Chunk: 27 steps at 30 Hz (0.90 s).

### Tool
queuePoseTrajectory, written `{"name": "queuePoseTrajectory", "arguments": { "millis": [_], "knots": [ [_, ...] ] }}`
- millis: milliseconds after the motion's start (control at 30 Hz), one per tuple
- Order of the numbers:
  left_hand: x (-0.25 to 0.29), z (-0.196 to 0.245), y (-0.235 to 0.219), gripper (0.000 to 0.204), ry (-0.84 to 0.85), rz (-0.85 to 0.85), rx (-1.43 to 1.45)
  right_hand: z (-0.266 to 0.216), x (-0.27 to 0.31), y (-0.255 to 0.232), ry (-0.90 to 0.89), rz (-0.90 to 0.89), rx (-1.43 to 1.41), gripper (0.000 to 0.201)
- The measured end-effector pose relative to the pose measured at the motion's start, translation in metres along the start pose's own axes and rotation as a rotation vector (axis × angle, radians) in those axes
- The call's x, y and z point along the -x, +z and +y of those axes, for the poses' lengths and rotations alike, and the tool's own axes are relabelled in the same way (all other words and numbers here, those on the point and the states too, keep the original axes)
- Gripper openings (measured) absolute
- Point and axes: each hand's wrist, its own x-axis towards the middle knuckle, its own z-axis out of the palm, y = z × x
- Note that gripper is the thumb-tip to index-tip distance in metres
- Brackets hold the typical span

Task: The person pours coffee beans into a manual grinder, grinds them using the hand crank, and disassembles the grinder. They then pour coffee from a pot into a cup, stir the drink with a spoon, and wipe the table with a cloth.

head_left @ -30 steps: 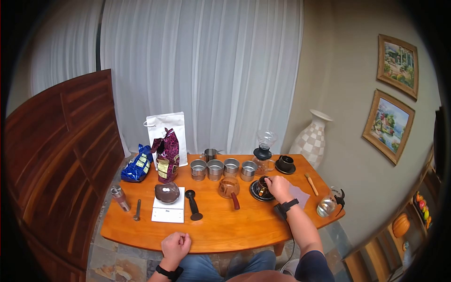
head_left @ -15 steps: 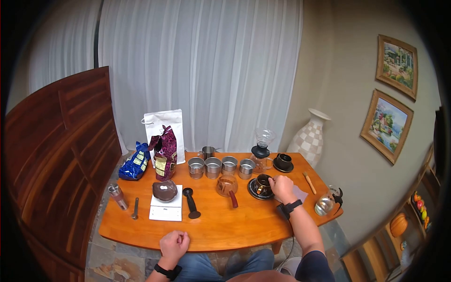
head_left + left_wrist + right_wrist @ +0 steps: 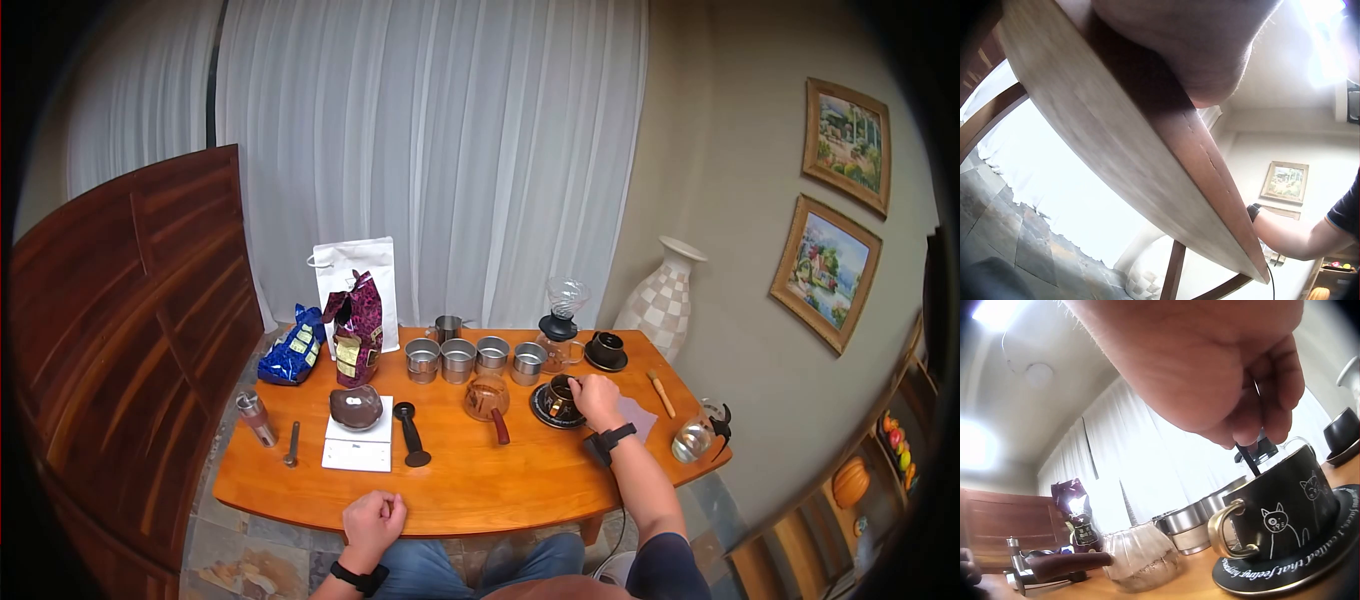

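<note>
My right hand [image 3: 600,402] is over a black cup [image 3: 1285,512] with white cat drawings and a gold handle. Its fingertips pinch a thin dark stick [image 3: 1249,460], whose lower end is hidden inside the cup. Under the cup lies a black saucer [image 3: 1285,576] with white lettering. Left of it stands a glass pot [image 3: 486,398] with a reddish-brown handle. My left hand [image 3: 374,520] rests at the table's front edge, fingers loosely curled and holding nothing; only part of it shows in the left wrist view.
Metal cups [image 3: 458,361] stand in a row behind the pot. A glass dripper [image 3: 562,325] and another black cup [image 3: 605,349] are farther back. A white scale [image 3: 358,452] bears a dark bowl [image 3: 355,409], beside a black scoop [image 3: 409,435]. A glass kettle [image 3: 692,440] stands at right.
My right hand has shifted slightly right over the cup, showing more of it than a second ago. The left hand stays in place.
</note>
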Motion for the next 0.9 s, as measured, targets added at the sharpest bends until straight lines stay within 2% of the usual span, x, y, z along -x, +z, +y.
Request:
{"name": "queuePoseTrajectory", "arguments": {
  "millis": [267,533,767,900],
  "knots": [
    [0.001,-0.003,0.003,0.022,0.003,-0.001,-0.001,0.009,0.011,-0.012,0.035,-0.012,0.043,0.03],
    [0.0,-0.001,0.001,0.022,-0.005,-0.012,0.004,-0.007,0.021,-0.026,0.017,-0.061,-0.013,0.029],
    [0.0,-0.001,0.001,0.023,-0.01,0.003,0.007,-0.019,0.012,-0.017,-0.023,-0.018,-0.02,0.029],
    [0.0,-0.002,0.001,0.023,0.004,0.0,0.009,-0.006,0.006,0.0,-0.014,0.009,-0.044,0.029]
  ]
}}
